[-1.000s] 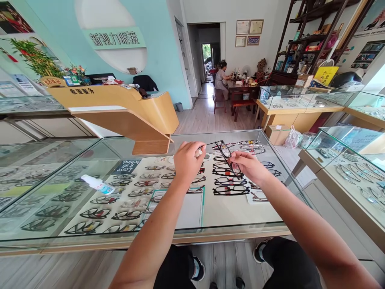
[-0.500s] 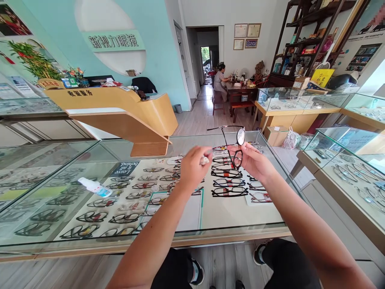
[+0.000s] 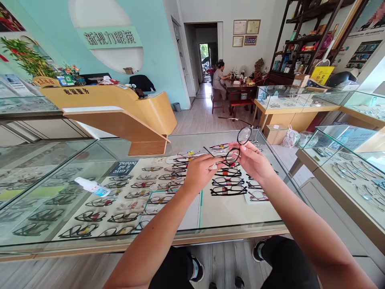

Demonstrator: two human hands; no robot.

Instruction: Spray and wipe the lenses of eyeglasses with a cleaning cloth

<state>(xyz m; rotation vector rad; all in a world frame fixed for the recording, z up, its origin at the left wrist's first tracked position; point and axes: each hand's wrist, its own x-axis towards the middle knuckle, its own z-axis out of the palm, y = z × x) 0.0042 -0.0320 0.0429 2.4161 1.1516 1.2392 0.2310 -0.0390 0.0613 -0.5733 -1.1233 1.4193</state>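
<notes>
A pair of eyeglasses (image 3: 244,135) with dark round rims is held up above the glass counter. My right hand (image 3: 254,160) grips it near the middle, between the two lenses, and its temples stick out to the left. My left hand (image 3: 200,170) is closed at the lower lens, fingertips against the rim. A small white wad (image 3: 214,166), perhaps tissue, pokes out from its fingers. On the counter to the left lies a white spray bottle (image 3: 92,187) with a blue label.
Under the glass countertop (image 3: 186,140), rows of eyeglasses (image 3: 229,190) are laid out. A wooden reception desk (image 3: 120,100) stands beyond on the left, and more display cases (image 3: 345,160) on the right. A person (image 3: 220,78) sits at a table at the back.
My left hand has moved right, bringing the white wad to the lower lens. The eyeglasses have tilted in my right hand, the temples shifting. The view has shifted slightly.
</notes>
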